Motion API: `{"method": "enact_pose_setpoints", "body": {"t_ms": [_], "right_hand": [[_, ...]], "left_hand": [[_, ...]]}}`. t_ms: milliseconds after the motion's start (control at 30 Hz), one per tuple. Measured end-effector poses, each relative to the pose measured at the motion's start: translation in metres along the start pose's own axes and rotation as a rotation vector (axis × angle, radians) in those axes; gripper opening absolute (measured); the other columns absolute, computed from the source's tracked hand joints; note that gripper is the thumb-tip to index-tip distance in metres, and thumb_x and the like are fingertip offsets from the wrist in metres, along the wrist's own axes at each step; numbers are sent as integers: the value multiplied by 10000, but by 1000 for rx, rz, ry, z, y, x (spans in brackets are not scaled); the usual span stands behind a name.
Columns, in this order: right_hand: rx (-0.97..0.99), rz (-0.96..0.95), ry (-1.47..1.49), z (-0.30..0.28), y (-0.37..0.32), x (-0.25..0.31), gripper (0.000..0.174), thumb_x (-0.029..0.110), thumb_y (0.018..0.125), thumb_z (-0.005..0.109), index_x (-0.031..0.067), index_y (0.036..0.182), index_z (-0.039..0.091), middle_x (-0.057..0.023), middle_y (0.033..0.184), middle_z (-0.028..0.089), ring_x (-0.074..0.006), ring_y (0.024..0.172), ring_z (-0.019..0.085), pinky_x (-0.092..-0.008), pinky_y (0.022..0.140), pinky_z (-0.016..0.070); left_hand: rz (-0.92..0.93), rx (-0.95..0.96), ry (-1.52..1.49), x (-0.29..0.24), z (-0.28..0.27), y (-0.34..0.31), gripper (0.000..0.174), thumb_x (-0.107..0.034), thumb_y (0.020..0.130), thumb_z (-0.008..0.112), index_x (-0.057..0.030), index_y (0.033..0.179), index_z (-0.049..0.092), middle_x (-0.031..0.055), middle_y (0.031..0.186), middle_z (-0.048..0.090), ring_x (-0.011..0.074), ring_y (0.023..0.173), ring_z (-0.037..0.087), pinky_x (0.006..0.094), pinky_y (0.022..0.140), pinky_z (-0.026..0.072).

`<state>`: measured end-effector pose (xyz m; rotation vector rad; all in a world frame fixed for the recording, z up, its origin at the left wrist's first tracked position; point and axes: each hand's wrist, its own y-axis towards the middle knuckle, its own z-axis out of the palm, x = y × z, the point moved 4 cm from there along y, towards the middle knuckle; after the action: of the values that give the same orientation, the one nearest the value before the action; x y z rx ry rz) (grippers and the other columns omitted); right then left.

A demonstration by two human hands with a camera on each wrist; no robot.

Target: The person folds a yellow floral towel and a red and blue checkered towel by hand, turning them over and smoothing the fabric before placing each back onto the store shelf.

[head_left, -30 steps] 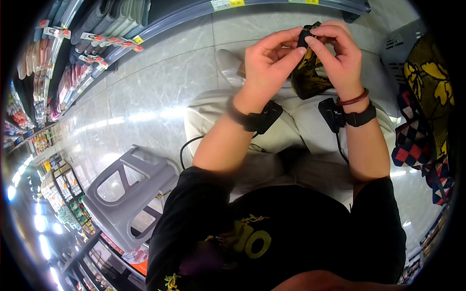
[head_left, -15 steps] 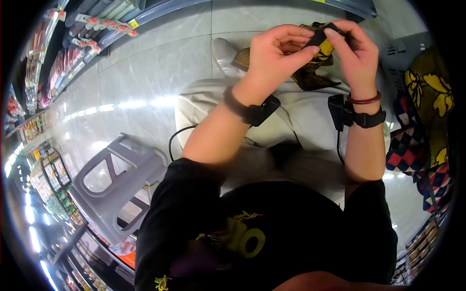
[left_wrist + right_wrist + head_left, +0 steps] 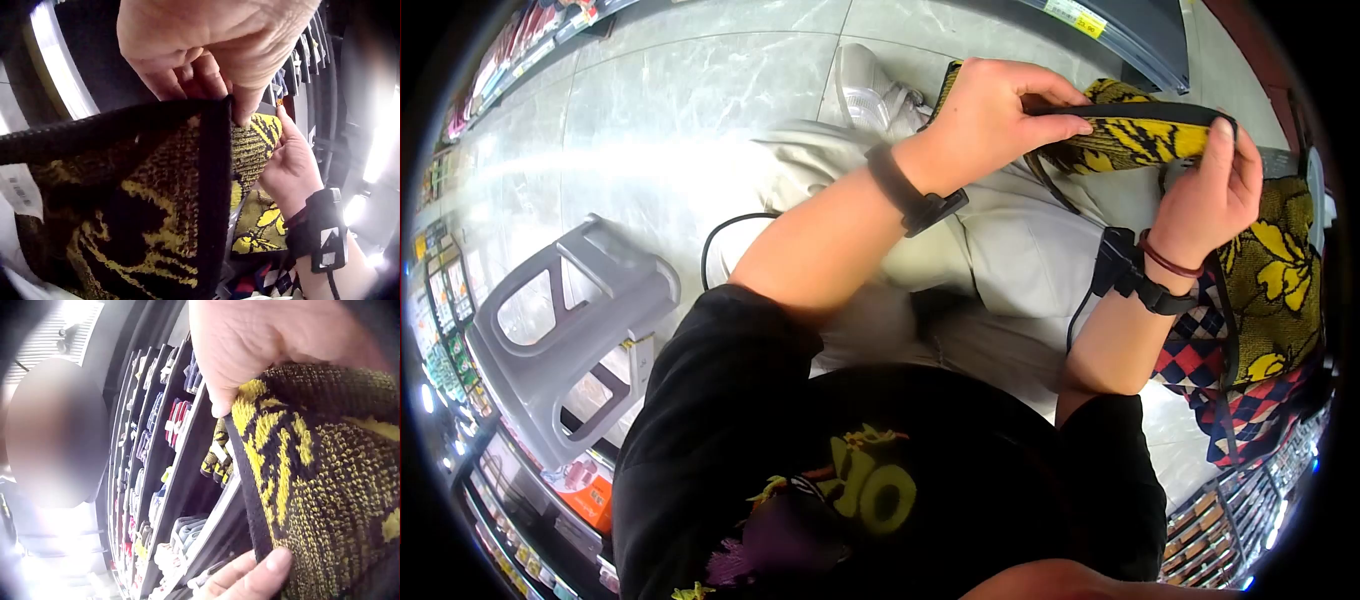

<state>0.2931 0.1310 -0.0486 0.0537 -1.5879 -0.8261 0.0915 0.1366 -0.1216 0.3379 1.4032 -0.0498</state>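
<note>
A black and yellow patterned cloth with a dark hem is stretched between both hands above the knees. The left hand pinches its dark edge between thumb and fingers; the left wrist view shows that hand on a hemmed edge of the cloth, with a white label at its left side. At the far end of the hem, the right hand pinches the corner. From the right wrist, the thumb of the right hand lies on the hem of the cloth, and the other hand's fingertips show lower down.
A grey plastic stool stands on the tiled floor at left. Another yellow-flowered cloth and a red and navy diamond-patterned cloth hang at right. A shelf edge runs along the top. Shelves of folded textiles fill the right wrist view.
The hands have moved right and apart, and the bunched cloth is now drawn out along its hem. The head view has shifted, with the stool farther left.
</note>
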Motion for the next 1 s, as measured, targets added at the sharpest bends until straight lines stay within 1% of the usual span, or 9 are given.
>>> {"method": "enact_pose_setpoints", "body": {"t_ms": [100,233,433,533,633,733,833,933,1000], "right_hand": [[-51,11,87,-8,5,6,137,31,883,684,-49,987,645,-119,953,696,-140,836,643,-248,783,517],[-35,-35,124,-13,5,16,138,37,905,648,-34,1016,606,-127,980,684,-160,854,642,-281,802,524],[31,-48,215,-40,20,8,175,120,927,623,12,1052,566,-121,981,678,-211,855,650,-340,823,540],[5,-18,232,-56,32,0,290,281,952,587,7,1047,595,-155,987,680,-275,874,663,-410,844,546],[19,107,325,-73,39,-7,379,384,959,561,32,1073,644,-141,1043,690,-287,950,666,-453,894,529],[-62,172,364,-78,38,-12,388,405,957,562,60,1112,647,-106,1099,686,-264,1006,652,-442,934,501],[-111,173,327,-67,31,-5,392,406,953,573,83,1172,615,-69,1152,663,-236,1050,626,-402,977,460],[-83,234,438,-68,33,-9,422,436,936,595,83,1167,629,-90,1154,666,-267,1075,622,-437,1003,453],[128,345,656,-81,39,-19,437,455,926,602,82,1152,640,-106,1148,667,-299,1087,615,-467,1011,449]], "left_hand": [[-7,30,-5,9,0,1,172,-43,783,783,33,911,698,67,847,716,94,751,661,223,666,538],[-26,77,104,11,2,2,160,-51,780,788,28,873,685,53,799,703,83,728,652,213,649,524],[-43,150,88,18,5,2,175,-66,776,795,17,866,670,21,752,664,67,668,610,215,616,498],[13,151,243,23,5,3,180,-67,774,792,-6,888,667,23,751,656,63,655,579,229,609,487],[13,153,354,23,5,2,173,-56,773,783,-37,899,666,34,775,647,67,650,555,232,607,478],[71,220,403,17,10,2,172,-88,778,777,-52,906,666,64,850,664,138,710,609,260,658,497],[330,234,390,15,14,1,201,-167,799,758,-63,956,686,99,961,676,248,829,652,310,750,519],[306,259,495,23,16,-1,283,-273,812,735,-76,1012,702,121,1058,669,325,956,638,362,841,515],[264,273,534,18,16,-3,332,-317,803,737,-83,1037,706,121,1103,658,324,981,637,369,856,514]]}}
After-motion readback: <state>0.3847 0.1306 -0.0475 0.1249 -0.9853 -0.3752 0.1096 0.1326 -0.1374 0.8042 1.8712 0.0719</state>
